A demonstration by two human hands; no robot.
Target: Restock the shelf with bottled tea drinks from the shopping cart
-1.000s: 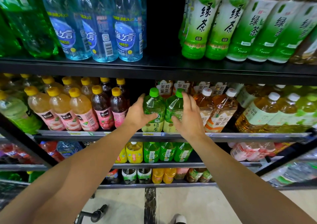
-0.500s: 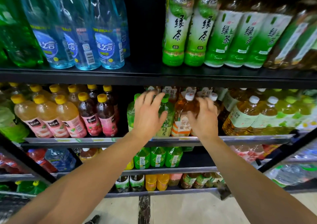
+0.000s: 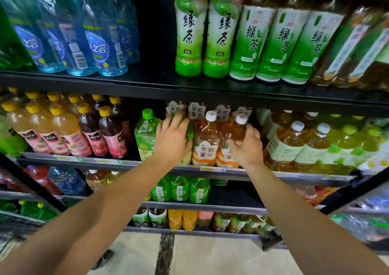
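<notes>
Both hands are sitting up at the middle shelf, apart from each other. Left hand is lying with fingers spread and mostly straight over a green-capped tea bottle that it is largely hiding; a second green-capped tea bottle is standing just beside it on the left, untouched. Right hand is wrapping curled fingers round the body of an amber white-capped tea bottle, thumb on the near side — grip looks real, though how firm I cannot tell. Another amber tea bottle with an orange-and-white label is standing between the two hands, touching the held one.

Yellow-capped juice bottles are filling the left end of that shelf, larger amber bottles the right end. Upper shelf is carrying blue water bottles on the left and tall green tea bottles on the right. Shopping cart is showing only as a dark wheel on the floor at bottom left.
</notes>
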